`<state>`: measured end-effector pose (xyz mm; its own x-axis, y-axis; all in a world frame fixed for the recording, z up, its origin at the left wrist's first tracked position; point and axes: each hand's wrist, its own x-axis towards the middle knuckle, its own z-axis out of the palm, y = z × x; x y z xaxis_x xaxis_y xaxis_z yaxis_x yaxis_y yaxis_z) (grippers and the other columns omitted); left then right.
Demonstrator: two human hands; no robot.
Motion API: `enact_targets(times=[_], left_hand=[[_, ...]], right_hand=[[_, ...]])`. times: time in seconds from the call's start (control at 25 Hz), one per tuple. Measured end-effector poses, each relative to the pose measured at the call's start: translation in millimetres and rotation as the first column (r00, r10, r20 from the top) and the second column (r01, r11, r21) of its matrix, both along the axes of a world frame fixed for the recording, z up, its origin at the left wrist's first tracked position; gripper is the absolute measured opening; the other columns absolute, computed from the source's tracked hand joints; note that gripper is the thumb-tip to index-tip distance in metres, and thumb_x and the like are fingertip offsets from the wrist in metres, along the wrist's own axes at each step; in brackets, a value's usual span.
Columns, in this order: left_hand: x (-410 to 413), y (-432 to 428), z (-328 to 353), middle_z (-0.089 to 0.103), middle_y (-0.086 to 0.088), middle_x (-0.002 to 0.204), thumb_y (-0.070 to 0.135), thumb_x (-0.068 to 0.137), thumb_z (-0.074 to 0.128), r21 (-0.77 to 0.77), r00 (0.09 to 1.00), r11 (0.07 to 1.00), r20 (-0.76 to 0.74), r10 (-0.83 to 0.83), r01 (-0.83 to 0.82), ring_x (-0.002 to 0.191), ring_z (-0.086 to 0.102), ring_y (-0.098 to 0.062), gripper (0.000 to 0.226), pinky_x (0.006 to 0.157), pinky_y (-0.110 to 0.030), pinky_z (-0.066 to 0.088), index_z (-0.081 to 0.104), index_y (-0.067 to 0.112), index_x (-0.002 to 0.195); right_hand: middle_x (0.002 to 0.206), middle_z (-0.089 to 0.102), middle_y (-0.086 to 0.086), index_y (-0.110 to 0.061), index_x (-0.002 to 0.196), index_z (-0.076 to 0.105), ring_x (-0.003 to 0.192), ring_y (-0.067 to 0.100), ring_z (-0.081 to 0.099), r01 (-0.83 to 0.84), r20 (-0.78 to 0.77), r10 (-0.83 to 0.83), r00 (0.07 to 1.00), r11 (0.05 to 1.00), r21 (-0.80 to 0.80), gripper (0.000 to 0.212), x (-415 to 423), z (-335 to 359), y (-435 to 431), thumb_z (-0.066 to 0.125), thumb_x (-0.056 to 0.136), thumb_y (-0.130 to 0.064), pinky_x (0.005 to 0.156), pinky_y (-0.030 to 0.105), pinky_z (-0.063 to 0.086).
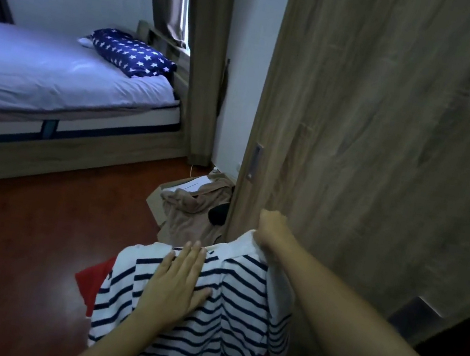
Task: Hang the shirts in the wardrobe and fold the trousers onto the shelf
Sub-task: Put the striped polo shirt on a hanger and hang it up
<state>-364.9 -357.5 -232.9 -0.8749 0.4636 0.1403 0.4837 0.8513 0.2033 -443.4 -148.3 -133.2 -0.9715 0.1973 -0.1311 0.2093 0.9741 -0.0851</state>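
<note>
Centrally, the striped shirt (pixel 202 322) hangs in front of the person, low in view and just beside the wardrobe door (pixel 390 142). Its long axis runs from the white collar, which is uppermost and points away toward the door edge, down toward the person; the hem leaves the bottom of the view. The navy stripes run across this axis. The right hand (pixel 273 231) grips the collar with its fingers curled round the fabric. The left hand (pixel 178 280) lies flat on the shirt just below the collar, fingers straight and together. Whether a hanger is inside the shirt cannot be told. A red garment (pixel 92 276) shows behind the shirt's left edge. Beyond it, a beige garment (pixel 189 217) lies crumpled over a cardboard box (pixel 156 205) at the foot of the door. The floor (pixel 26 251) is reddish-brown wood. A bed (pixel 41 74) with a pale sheet and a star-patterned pillow (pixel 133 54) stands at the far left, near a brown curtain (pixel 204 62).
</note>
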Motion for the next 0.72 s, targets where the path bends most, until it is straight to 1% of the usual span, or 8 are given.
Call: enact_targets(times=[0.08,0.16,0.24,0.36,0.44,0.56,0.64,0.72], left_hand=[[-3.7,8.0,7.2,0.036,-0.008,0.149,0.055,0.097,0.016,0.177,0.996,0.983,-0.067,0.054,-0.041,0.136,0.039,-0.022,0.067,0.112,-0.033,0.015,0.035,0.011,0.143],[-21.7,25.6,28.9,0.022,-0.004,0.155,0.045,0.098,0.028,0.460,0.989,0.877,0.037,0.140,-0.142,0.142,0.025,-0.018,0.058,0.112,-0.032,0.019,0.026,0.014,0.147],[-58.6,43.6,49.5,0.018,-0.005,0.157,0.026,0.095,0.045,0.551,0.987,0.821,0.132,0.091,-0.149,0.143,0.020,-0.020,0.056,0.113,-0.033,0.021,0.027,0.014,0.147],[-111.8,64.4,71.6,0.017,-0.004,0.156,0.028,0.082,0.059,0.256,0.975,0.965,0.188,-0.115,0.064,0.141,0.019,-0.026,0.063,0.109,-0.054,0.028,0.035,0.021,0.140],[-119.4,75.9,82.2,0.042,-0.004,0.140,0.041,0.085,0.056,0.038,0.968,0.989,0.202,-0.150,0.145,0.131,0.035,-0.028,0.041,0.102,-0.059,0.029,0.046,0.023,0.120],[-114.4,75.9,102.3,0.057,0.004,0.091,0.046,0.089,0.054,0.166,0.997,0.984,-0.049,-0.060,0.067,0.091,0.055,-0.021,0.025,0.090,-0.043,0.033,0.047,0.022,0.094],[-112.6,71.3,121.0,0.055,0.004,0.079,0.045,0.086,0.060,0.299,0.980,0.950,-0.196,-0.032,0.091,0.075,0.051,-0.022,0.027,0.071,-0.034,0.031,0.045,0.022,0.083],[-112.3,64.8,134.8,0.060,0.000,0.089,0.044,0.087,0.059,0.172,0.955,0.973,-0.277,-0.101,0.153,0.080,0.056,-0.023,0.025,0.066,-0.030,0.027,0.050,0.020,0.089]], right_hand=[[0.120,0.057,0.020,-0.004,0.118,0.051,0.112,0.035,0.055,0.001,-0.091,0.002,0.996,1.000,0.030,0.029,-3.6,5.0,4.6,0.047,0.089,-0.005,0.088,0.038,0.047],[0.107,0.061,0.020,-0.006,0.108,0.050,0.100,0.036,0.058,-0.089,-0.251,0.078,0.965,0.995,-0.035,0.024,2.7,10.7,14.1,0.044,0.086,0.001,0.075,0.036,0.044],[0.093,0.059,0.015,-0.007,0.094,0.052,0.084,0.031,0.057,-0.218,-0.412,0.169,0.895,0.973,-0.074,0.012,14.6,17.0,24.4,0.049,0.083,-0.001,0.064,0.031,0.033],[0.092,0.051,0.005,-0.007,0.086,0.060,0.083,0.019,0.049,-0.272,-0.507,0.146,0.850,0.944,-0.185,0.010,30.7,32.1,38.9,0.050,0.086,-0.007,0.069,0.028,0.034],[0.102,0.046,0.002,-0.010,0.096,0.060,0.097,0.020,0.047,-0.263,-0.463,0.199,0.864,0.962,-0.078,0.015,41.3,41.3,48.6,0.047,0.089,-0.007,0.075,0.030,0.037],[0.119,0.045,0.010,-0.004,0.117,0.052,0.107,0.031,0.046,-0.264,-0.316,0.326,0.891,0.938,0.224,0.030,59.1,48.7,54.7,0.050,0.087,-0.003,0.080,0.037,0.043],[0.122,0.042,0.011,-0.003,0.119,0.049,0.103,0.033,0.052,-0.241,-0.323,0.297,0.899,0.949,0.201,0.037,67.3,51.0,55.5,0.055,0.083,-0.001,0.078,0.040,0.046],[0.117,0.045,0.011,-0.004,0.115,0.055,0.099,0.035,0.057,-0.181,-0.398,0.200,0.895,0.980,0.085,0.031,73.4,62.2,55.2,0.054,0.084,-0.003,0.078,0.039,0.046]])
